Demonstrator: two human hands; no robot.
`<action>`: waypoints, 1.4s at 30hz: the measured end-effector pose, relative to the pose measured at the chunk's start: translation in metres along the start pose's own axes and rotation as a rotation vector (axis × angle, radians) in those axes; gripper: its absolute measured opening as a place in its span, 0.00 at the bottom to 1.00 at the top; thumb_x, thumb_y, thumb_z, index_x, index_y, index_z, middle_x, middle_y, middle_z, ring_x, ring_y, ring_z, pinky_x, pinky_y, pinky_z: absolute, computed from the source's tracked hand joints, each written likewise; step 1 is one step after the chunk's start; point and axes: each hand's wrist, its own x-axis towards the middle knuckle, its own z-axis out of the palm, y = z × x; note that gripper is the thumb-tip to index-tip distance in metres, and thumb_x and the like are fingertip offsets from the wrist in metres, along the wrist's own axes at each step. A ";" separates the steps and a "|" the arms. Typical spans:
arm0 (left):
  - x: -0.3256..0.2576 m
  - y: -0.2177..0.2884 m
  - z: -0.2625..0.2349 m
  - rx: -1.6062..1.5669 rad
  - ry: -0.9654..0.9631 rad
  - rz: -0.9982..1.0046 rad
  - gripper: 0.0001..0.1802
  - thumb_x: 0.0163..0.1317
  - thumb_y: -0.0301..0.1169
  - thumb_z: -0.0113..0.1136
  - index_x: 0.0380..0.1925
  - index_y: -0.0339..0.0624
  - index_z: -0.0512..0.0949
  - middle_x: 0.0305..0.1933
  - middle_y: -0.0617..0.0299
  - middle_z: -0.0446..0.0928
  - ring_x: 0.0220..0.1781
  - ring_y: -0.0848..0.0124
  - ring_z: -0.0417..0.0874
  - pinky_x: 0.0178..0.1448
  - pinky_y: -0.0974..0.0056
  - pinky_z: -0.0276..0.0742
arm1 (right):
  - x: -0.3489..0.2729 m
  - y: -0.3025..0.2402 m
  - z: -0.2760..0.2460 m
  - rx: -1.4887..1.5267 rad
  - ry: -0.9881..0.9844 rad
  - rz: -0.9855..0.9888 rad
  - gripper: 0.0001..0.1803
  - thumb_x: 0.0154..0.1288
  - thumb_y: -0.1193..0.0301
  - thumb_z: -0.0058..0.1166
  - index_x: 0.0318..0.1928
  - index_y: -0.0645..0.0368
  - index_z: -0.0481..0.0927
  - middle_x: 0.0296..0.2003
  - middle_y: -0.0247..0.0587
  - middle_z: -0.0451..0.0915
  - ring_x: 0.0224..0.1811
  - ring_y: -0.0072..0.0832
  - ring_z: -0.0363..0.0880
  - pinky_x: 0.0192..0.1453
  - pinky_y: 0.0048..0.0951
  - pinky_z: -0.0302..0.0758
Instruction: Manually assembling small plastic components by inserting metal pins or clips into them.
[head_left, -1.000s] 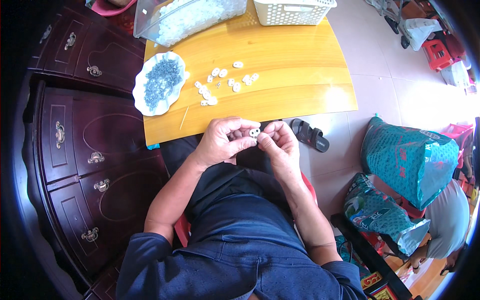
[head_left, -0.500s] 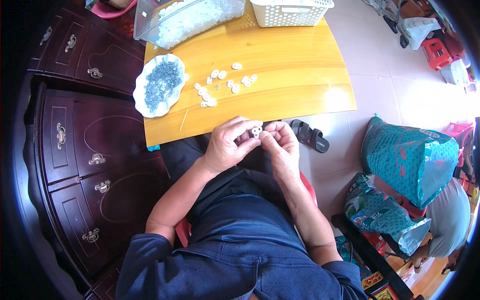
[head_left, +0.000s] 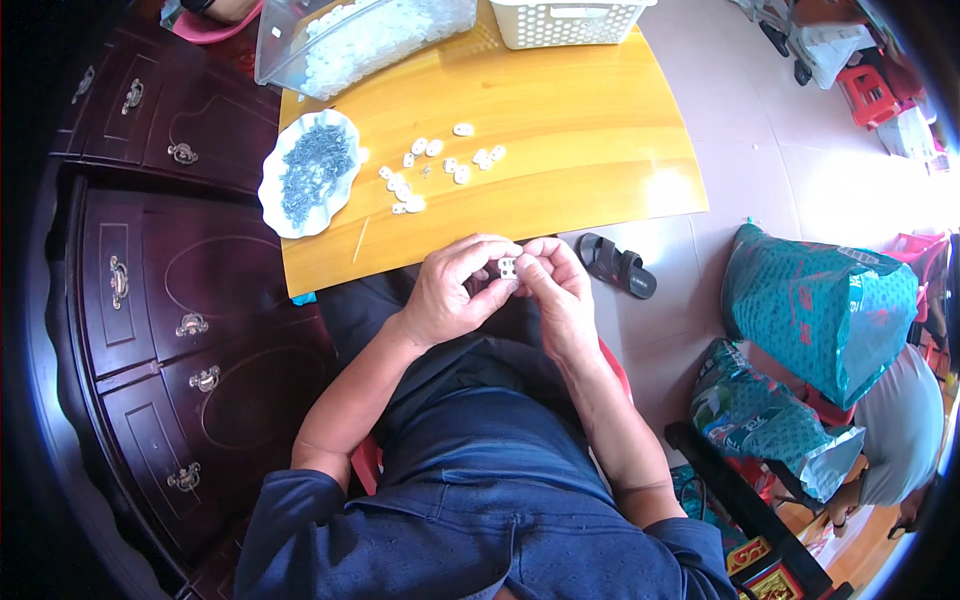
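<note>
Your left hand point(head_left: 455, 290) and right hand point(head_left: 555, 285) pinch one small white plastic part point(head_left: 508, 267) between fingertips | part above lap, 6 o'clock of wooden table point(head_left: 560, 120) edge | both equally near; long axis unclear.

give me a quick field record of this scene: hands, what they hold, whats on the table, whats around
left hand: above the lap, fingers pinching a small white part
right hand: pinching the same part from the other side
table: yellow wood, in front of the hands
loose parts: small white pieces scattered mid-table
dish: white, scalloped, holds small dark metal bits
tub: clear, full of white parts, far left edge
basket: white, perforated, far edge
floor: sandal, teal bags
left side: dark wooden cabinet
</note>
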 end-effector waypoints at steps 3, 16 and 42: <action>0.000 -0.002 0.003 0.111 0.044 0.088 0.19 0.56 0.22 0.71 0.49 0.34 0.82 0.45 0.53 0.84 0.38 0.64 0.87 0.44 0.63 0.83 | 0.000 0.001 0.001 0.023 0.008 -0.010 0.06 0.74 0.75 0.58 0.48 0.58 0.77 0.39 0.30 0.82 0.37 0.15 0.78 0.44 0.19 0.76; 0.002 -0.002 0.003 0.284 0.077 0.236 0.16 0.56 0.24 0.72 0.45 0.33 0.83 0.42 0.49 0.85 0.40 0.56 0.88 0.45 0.59 0.84 | -0.003 -0.002 0.004 0.038 0.015 -0.055 0.06 0.72 0.77 0.60 0.46 0.59 0.77 0.36 0.30 0.83 0.36 0.15 0.78 0.45 0.18 0.75; -0.002 -0.008 0.000 0.032 0.054 -0.034 0.13 0.61 0.20 0.70 0.46 0.35 0.83 0.35 0.58 0.85 0.31 0.74 0.86 0.36 0.68 0.82 | -0.004 0.001 0.007 0.052 0.042 -0.051 0.08 0.73 0.75 0.61 0.49 0.62 0.81 0.38 0.31 0.83 0.37 0.15 0.77 0.45 0.19 0.75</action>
